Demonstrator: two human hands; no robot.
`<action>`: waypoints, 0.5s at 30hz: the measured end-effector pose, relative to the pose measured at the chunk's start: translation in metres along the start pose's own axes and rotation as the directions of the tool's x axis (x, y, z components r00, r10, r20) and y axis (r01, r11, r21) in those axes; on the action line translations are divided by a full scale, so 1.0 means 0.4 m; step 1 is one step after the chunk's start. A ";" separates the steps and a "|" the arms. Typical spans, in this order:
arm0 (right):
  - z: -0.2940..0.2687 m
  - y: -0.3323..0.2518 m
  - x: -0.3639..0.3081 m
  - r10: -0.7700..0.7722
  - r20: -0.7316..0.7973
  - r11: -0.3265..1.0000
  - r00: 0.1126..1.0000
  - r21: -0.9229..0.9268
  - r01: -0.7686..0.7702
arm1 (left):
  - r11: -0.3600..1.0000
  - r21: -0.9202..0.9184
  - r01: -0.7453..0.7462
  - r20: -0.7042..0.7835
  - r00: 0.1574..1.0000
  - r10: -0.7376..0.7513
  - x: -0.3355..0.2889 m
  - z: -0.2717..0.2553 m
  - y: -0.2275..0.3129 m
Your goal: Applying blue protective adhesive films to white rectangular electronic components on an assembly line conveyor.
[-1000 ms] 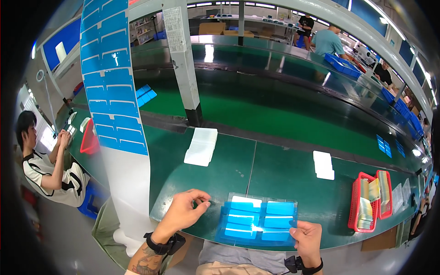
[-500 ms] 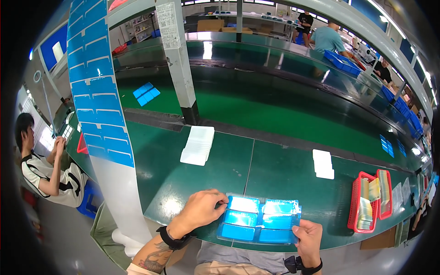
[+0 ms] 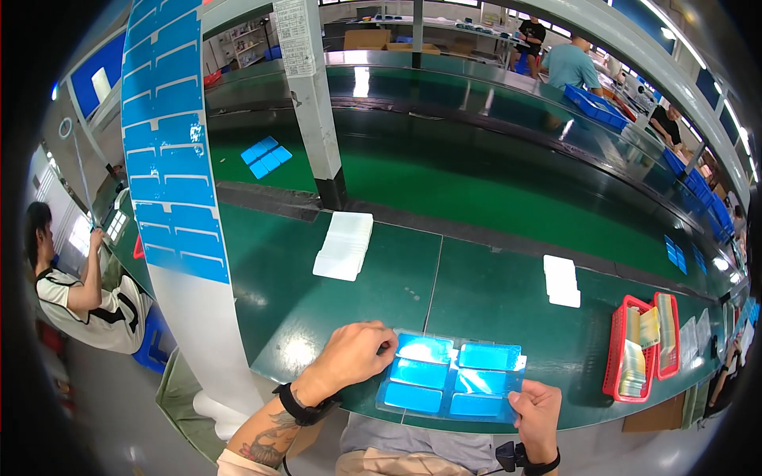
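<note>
A clear sheet with several glossy blue rectangular panels (image 3: 419, 373) is in front of me over the table's near edge. My left hand (image 3: 355, 354) is closed at the sheet's upper left corner, thumb and forefinger pinched together; the fingertips partly hide what is between them. At the lower right corner, my right hand (image 3: 537, 406) grips the sheet, thumb on top and fingers beneath. To the left of my hands, a long strip of blue film cut-outs on white backing (image 3: 171, 170) hangs down past the table.
Fanned white cards (image 3: 343, 246) and a smaller white stack (image 3: 561, 281) lie on the green table (image 3: 389, 278). Red baskets of cards (image 3: 632, 349) stand at right. A post (image 3: 316, 119) rises beyond the table; a blue panel sheet (image 3: 266, 157) lies on the green belt. Someone (image 3: 87, 293) sits at left.
The sheet's tilt and its glare have changed slightly. Both hands keep their hold at the same corners, and my left hand's fingers have curled a little more. The view has shifted slightly.
</note>
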State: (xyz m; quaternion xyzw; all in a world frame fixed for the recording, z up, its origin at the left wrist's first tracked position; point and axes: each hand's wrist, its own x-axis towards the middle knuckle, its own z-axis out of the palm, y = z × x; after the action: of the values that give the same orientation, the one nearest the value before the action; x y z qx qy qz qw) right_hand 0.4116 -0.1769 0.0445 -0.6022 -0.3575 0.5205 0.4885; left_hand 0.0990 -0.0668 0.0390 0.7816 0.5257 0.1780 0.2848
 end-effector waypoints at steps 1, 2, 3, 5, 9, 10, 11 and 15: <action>0.001 -0.002 -0.002 0.000 -0.004 1.000 1.000 -0.003 0.000 | 1.000 -0.004 -0.001 -0.006 1.000 0.001 0.005 0.003 -0.002; 0.002 -0.004 -0.003 0.002 -0.006 1.000 1.000 -0.018 -0.002 | 1.000 -0.007 -0.004 -0.005 1.000 0.004 0.010 0.005 -0.007; 0.003 -0.007 -0.004 0.005 -0.002 1.000 1.000 -0.031 -0.005 | 0.999 0.028 -0.024 -0.002 1.000 0.024 0.012 0.003 -0.010; 0.002 -0.007 -0.005 0.001 -0.006 1.000 1.000 -0.023 -0.001 | 0.997 0.063 -0.042 0.001 0.999 0.042 0.010 -0.004 -0.012; -0.001 -0.012 -0.002 -0.014 -0.027 1.000 1.000 -0.017 0.013 | 0.995 0.092 -0.050 0.035 0.998 0.047 0.004 -0.013 -0.020; -0.001 -0.013 -0.002 -0.015 -0.028 1.000 0.999 -0.016 0.015 | 0.995 0.084 -0.051 0.029 0.998 0.049 0.002 -0.013 -0.022; 0.000 -0.014 -0.002 -0.009 -0.025 1.000 1.000 -0.018 0.008 | 0.995 0.084 -0.053 0.029 0.998 0.051 0.002 -0.013 -0.020; 0.000 -0.010 0.003 0.014 -0.016 0.999 1.000 -0.032 -0.014 | 0.998 0.039 -0.048 -0.017 0.999 0.049 -0.001 -0.021 0.002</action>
State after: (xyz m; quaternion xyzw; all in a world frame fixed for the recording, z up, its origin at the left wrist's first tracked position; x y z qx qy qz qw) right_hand 0.4122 -0.1747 0.0479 -0.6167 -0.3576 0.5133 0.4778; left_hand 0.0947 -0.0651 0.0462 0.7979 0.5125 0.1818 0.2603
